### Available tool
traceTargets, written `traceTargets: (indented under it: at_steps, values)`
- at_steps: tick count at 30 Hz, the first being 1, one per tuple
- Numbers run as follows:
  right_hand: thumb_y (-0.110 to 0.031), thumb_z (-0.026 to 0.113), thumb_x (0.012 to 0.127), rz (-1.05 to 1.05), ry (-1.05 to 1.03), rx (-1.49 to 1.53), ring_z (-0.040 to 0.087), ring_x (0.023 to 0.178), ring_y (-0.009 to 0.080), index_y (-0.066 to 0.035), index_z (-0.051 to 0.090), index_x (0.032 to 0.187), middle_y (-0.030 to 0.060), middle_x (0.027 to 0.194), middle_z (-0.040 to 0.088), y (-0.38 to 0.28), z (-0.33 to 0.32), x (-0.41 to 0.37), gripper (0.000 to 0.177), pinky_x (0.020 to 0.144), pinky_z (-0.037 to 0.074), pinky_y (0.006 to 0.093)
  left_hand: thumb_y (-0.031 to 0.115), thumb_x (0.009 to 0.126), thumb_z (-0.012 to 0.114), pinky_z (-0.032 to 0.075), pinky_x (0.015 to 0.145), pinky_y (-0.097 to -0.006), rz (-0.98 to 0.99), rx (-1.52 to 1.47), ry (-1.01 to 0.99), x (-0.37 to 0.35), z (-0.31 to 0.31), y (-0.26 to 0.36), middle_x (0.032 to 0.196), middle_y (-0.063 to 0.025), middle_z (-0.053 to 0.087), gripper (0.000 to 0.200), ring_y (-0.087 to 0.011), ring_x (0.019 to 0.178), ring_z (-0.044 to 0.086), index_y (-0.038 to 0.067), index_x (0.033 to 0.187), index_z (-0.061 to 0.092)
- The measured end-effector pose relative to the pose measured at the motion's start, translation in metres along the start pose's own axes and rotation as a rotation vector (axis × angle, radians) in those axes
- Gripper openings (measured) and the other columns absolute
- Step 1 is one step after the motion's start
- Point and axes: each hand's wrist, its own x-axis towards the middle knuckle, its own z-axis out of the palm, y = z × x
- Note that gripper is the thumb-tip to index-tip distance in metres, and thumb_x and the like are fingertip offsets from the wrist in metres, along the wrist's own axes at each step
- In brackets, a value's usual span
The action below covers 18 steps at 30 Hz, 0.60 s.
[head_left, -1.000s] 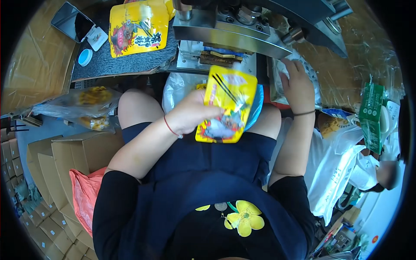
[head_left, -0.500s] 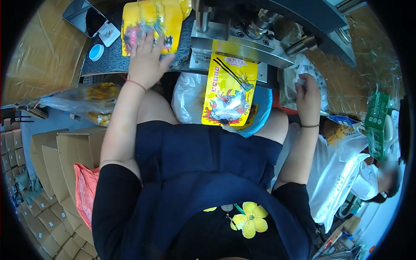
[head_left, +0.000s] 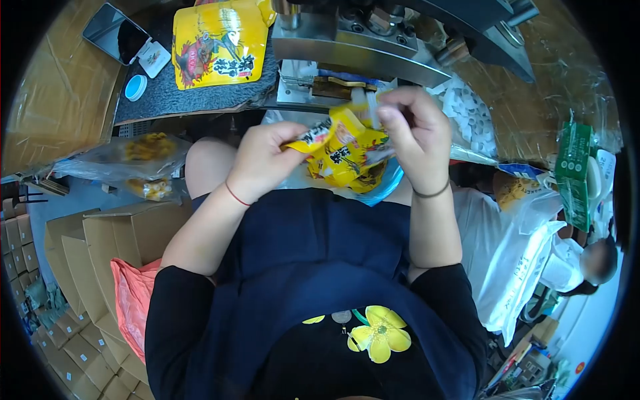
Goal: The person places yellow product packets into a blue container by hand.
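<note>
My left hand (head_left: 267, 160) and my right hand (head_left: 411, 130) both grip a yellow printed pouch (head_left: 343, 150) above my lap, in front of the metal sealing machine (head_left: 373, 40). The left hand pinches its left corner. The right hand holds its upper edge near the mouth, and the pouch is bent between them. A flat stack of the same yellow pouches (head_left: 217, 43) lies on the grey mat (head_left: 167, 97) to the left of the machine.
A phone (head_left: 110, 32) and a blue-white lid (head_left: 135, 87) sit on the mat's left end. Clear bags of yellow goods (head_left: 137, 150) lie left of my knee, cardboard boxes (head_left: 100, 240) below them. White bags (head_left: 507, 247) and a green pack (head_left: 573, 177) lie right, near another person (head_left: 597, 260).
The left hand came back from the pouch stack. The right hand left the white pieces beside the machine. The pouch that hung from the machine's jaw is now held by both hands.
</note>
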Motion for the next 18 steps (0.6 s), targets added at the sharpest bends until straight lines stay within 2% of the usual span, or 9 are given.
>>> traceTargets:
  at_steps: [3, 4, 6, 7, 9, 10, 12, 15, 18]
  values:
    - [-0.014, 0.066, 0.094, -0.055, -0.04, -0.108, 0.066, 0.084, 0.0325, -0.002, 0.068, 0.096, 0.0134, 0.086, 0.068, 0.003, -0.004, 0.003, 0.013, 0.076, 0.052, 0.039, 0.017, 0.1, 0.067, 0.055, 0.075, -0.0239, -0.214, -0.229, -0.149, -0.002, 0.02, 0.022, 0.096, -0.0048, 0.072, 0.024, -0.0079, 0.086, 0.066, -0.004, 0.11, 0.07]
    - [-0.015, 0.065, 0.095, -0.102, -0.076, -0.175, 0.066, 0.084, 0.0327, -0.003, 0.069, 0.097, 0.0133, 0.087, 0.069, 0.006, -0.008, 0.004, 0.013, 0.077, 0.052, 0.0394, 0.022, 0.103, 0.062, 0.055, 0.078, -0.0237, -0.134, -0.464, -0.189, -0.002, 0.031, 0.012, 0.103, -0.0049, 0.072, 0.029, -0.009, 0.09, 0.067, -0.004, 0.116, 0.067]
    - [-0.018, 0.063, 0.096, -0.116, -0.194, -0.189, 0.066, 0.088, 0.0353, -0.003, 0.069, 0.099, 0.015, 0.093, 0.07, 0.016, -0.022, 0.005, 0.017, 0.081, 0.052, 0.041, 0.025, 0.105, 0.059, 0.055, 0.082, -0.0258, -0.112, -0.612, -0.307, -0.002, 0.043, 0.005, 0.106, -0.0045, 0.072, 0.032, -0.0097, 0.095, 0.067, -0.003, 0.12, 0.065]
    - [-0.018, 0.063, 0.096, -0.074, -0.253, -0.135, 0.065, 0.089, 0.0359, -0.003, 0.069, 0.1, 0.0152, 0.094, 0.07, 0.018, -0.025, 0.003, 0.017, 0.081, 0.052, 0.0413, 0.028, 0.105, 0.058, 0.055, 0.088, -0.0292, -0.223, -0.557, -0.376, -0.002, 0.044, 0.0, 0.109, -0.006, 0.073, 0.035, -0.0116, 0.099, 0.067, -0.002, 0.124, 0.064]
    - [-0.018, 0.064, 0.094, -0.039, -0.302, -0.078, 0.066, 0.094, 0.0379, -0.003, 0.067, 0.108, 0.0167, 0.101, 0.069, 0.026, -0.034, -0.001, 0.021, 0.082, 0.053, 0.045, 0.018, 0.101, 0.064, 0.055, 0.091, -0.0318, -0.266, -0.7, -0.42, -0.001, 0.052, -0.002, 0.114, -0.0087, 0.073, 0.031, -0.015, 0.1, 0.069, -0.002, 0.124, 0.064]
    - [-0.017, 0.064, 0.093, -0.027, -0.212, -0.312, 0.066, 0.094, 0.0384, -0.005, 0.066, 0.111, 0.0169, 0.104, 0.068, 0.034, -0.043, -0.002, 0.022, 0.082, 0.053, 0.046, 0.012, 0.098, 0.066, 0.055, 0.091, -0.0322, -0.286, -0.694, -0.432, 0.002, 0.052, -0.002, 0.115, -0.0096, 0.073, 0.029, -0.016, 0.1, 0.069, -0.002, 0.124, 0.065]
    - [-0.016, 0.066, 0.092, -0.009, -0.025, -0.775, 0.066, 0.095, 0.0396, -0.009, 0.065, 0.117, 0.0172, 0.109, 0.066, 0.058, -0.065, -0.005, 0.027, 0.081, 0.054, 0.0479, 0.006, 0.095, 0.066, 0.056, 0.092, -0.0329, -0.282, -0.764, -0.341, 0.013, 0.046, -0.001, 0.114, -0.0106, 0.073, 0.029, -0.0171, 0.1, 0.07, -0.003, 0.123, 0.065]
    - [-0.011, 0.067, 0.088, 0.293, -0.153, -0.945, 0.062, 0.101, 0.0444, -0.011, 0.062, 0.119, 0.0186, 0.118, 0.062, 0.099, -0.093, -0.018, 0.031, 0.083, 0.052, 0.0501, 0.001, 0.092, 0.065, 0.057, 0.091, -0.0341, -0.297, -0.792, -0.202, 0.035, 0.03, -0.001, 0.113, -0.0126, 0.073, 0.028, -0.0177, 0.101, 0.071, -0.003, 0.12, 0.066]
    - [-0.009, 0.069, 0.086, 0.36, -0.157, -0.901, 0.062, 0.102, 0.0432, -0.014, 0.061, 0.119, 0.0184, 0.122, 0.06, 0.115, -0.086, -0.015, 0.034, 0.083, 0.052, 0.0506, 0.003, 0.093, 0.066, 0.057, 0.089, -0.0346, -0.34, -0.78, -0.189, 0.048, 0.018, 0.001, 0.116, -0.0136, 0.071, 0.031, -0.0181, 0.101, 0.07, -0.003, 0.123, 0.063]
